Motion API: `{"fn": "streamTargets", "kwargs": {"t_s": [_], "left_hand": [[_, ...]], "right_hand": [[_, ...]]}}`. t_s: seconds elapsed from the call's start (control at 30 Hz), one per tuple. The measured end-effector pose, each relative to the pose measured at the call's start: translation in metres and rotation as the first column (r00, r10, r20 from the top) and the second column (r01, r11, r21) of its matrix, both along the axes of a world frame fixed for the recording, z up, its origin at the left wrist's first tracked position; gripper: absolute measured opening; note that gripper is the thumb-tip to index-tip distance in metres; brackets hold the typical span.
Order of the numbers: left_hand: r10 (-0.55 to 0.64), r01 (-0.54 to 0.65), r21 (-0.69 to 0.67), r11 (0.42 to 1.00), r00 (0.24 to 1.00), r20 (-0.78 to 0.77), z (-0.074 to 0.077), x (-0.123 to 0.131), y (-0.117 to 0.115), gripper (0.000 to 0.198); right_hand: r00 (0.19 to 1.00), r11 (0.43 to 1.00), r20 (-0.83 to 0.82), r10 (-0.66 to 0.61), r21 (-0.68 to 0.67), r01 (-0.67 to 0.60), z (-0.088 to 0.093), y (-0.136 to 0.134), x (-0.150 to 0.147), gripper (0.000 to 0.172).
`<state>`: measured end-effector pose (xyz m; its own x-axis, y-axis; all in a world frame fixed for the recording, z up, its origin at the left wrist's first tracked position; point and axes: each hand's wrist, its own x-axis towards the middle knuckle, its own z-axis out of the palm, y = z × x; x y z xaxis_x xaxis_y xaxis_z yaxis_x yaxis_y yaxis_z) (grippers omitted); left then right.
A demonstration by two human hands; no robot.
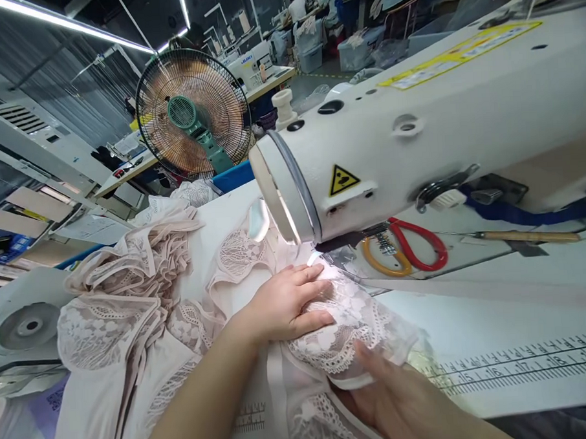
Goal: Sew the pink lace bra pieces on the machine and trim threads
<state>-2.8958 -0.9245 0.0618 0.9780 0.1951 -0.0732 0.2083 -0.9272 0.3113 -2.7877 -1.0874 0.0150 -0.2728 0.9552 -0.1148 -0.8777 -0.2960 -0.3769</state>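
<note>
Beneath the left hand (287, 302) lies pale lace fabric (352, 307).

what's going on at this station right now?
A person is handling a pale lace piece at a sewing machine. The left hand lies spread on the lace just below the machine head; the right hand holds its near edge. More lace garments are heaped to the left.

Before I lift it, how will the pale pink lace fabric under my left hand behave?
The pale pink lace fabric will probably flop, since it curves beside your right hand. It looks light, being sheer in places. Its open pattern might snag.
</note>
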Motion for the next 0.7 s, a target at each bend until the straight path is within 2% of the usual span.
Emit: {"fn": "streamTargets", "kwargs": {"t_s": [0.17, 0.4, 0.7], "left_hand": [[-0.003, 0.004, 0.034, 0.999, 1.0, -0.021, 0.0016, 0.0011, -0.0023, 0.08], [-0.002, 0.01, 0.116, 0.993, 0.998, -0.067, -0.0015, 0.002, -0.0054, 0.077], [0.023, -0.01, 0.151, 0.988, 0.996, -0.084, -0.0048, 0.0027, -0.0022, 0.072]], "right_hand": [[1.0, 1.0, -0.021, -0.022, 0.007, 0.022, -0.0044, 0.0006, -0.0033, 0.06], [0.995, 0.997, -0.091, 0.036, 0.077, -0.029, -0.0022, 0.0014, -0.0007, 0.056], [0.996, 0.997, -0.088, 0.019, 0.08, -0.012, -0.0026, 0.0039, -0.0017, 0.053]]}}
